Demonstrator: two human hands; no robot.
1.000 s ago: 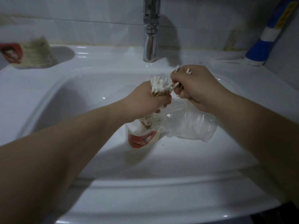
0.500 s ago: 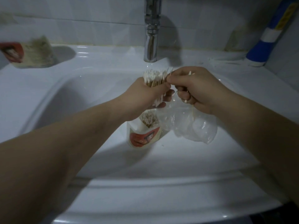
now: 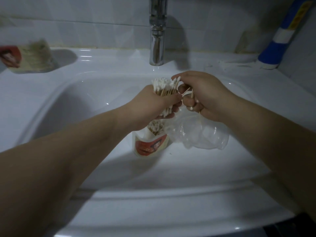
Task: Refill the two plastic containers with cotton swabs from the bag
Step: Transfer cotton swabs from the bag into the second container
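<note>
Cotton swabs (image 3: 165, 86): one bundle, long axis roughly upright, white tips at top and bottom. The left hand (image 3: 150, 106) grasps it, fingers (image 3: 176, 108) clenched round the wooden shafts. Directly beneath that hand, a plastic container (image 3: 150, 142) with a red label lies tilted over the sink (image 3: 77, 103), mouth upward and part-filled; whether it is held or resting cannot be told. The bundle's lower end thus points toward the mouth, so the likely move is a short downward feed. The right hand (image 3: 203, 94), just beside, pinches the upper tips, its curled fingers (image 3: 187, 100) also holding loose swabs and the hanging clear bag (image 3: 196, 135). A second container (image 3: 25, 57), filled, stands on the far-left ledge.
</note>
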